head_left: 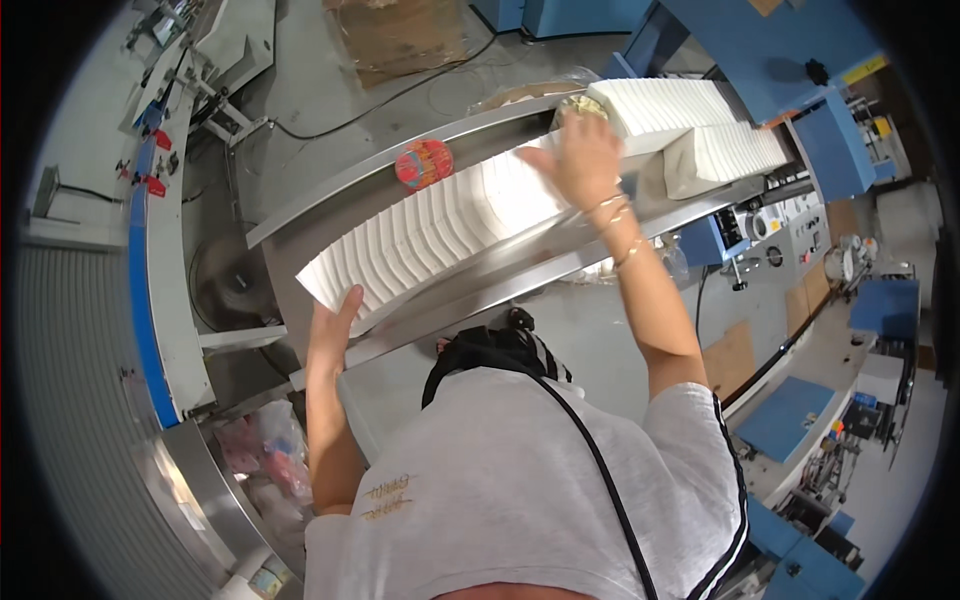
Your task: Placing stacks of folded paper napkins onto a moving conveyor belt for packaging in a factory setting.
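A long row of white folded paper sheets [430, 225], packed face to face, lies slantwise in a metal trough [300, 235]. My left hand [332, 325] holds the row's lower left end, its thumb up on the near side and its other fingers mostly hidden by the paper. Over the row's right end, my right hand [585, 165] has its fingers apart and thumb stretched out to the left, slightly blurred. Just beyond its fingertips is a pale yellowish bundle [580, 104], partly covered. Two more white ridged stacks [665, 105] sit to the right.
A round red patterned object [424, 163] rests at the trough's far side. Blue machinery [770, 60] stands at the right end, with a control panel [790, 230] below. A brown cardboard sheet [395, 35] lies on the floor beyond. Plastic bags [265, 445] are at lower left.
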{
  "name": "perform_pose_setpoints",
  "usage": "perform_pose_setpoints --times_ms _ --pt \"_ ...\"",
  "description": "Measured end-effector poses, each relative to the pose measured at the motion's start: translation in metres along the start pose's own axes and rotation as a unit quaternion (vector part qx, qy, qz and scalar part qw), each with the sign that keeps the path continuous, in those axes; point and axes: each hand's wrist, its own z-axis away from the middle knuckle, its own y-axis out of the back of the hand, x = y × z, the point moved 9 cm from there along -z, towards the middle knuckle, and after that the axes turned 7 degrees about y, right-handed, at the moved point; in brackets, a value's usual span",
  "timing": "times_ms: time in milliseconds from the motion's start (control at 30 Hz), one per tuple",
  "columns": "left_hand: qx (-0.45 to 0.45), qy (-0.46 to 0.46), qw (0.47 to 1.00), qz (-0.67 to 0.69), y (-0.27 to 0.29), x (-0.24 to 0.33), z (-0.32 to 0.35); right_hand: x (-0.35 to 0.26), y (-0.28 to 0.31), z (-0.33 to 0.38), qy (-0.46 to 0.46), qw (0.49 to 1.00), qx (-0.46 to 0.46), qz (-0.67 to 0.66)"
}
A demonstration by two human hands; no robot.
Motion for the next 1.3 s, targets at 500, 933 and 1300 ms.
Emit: perform_pose_setpoints --times_ms 500,933,1300 --pt "0.006 0.032 0.999 0.010 0.018 -0.024 -0.006 -0.100 0.019 -0.046 0.009 0.903 -0.012 -0.429" --pt "-0.002 0.115 0.993 0.021 0.035 -0.036 -0.013 0.183 0.016 0.056 -0.245 0.946 -0.024 -0.212" --pt "0.008 0.124 0.992 0.026 0.030 -0.031 -0.005 0.195 -0.006 0.069 -0.288 0.948 -0.108 -0.079"
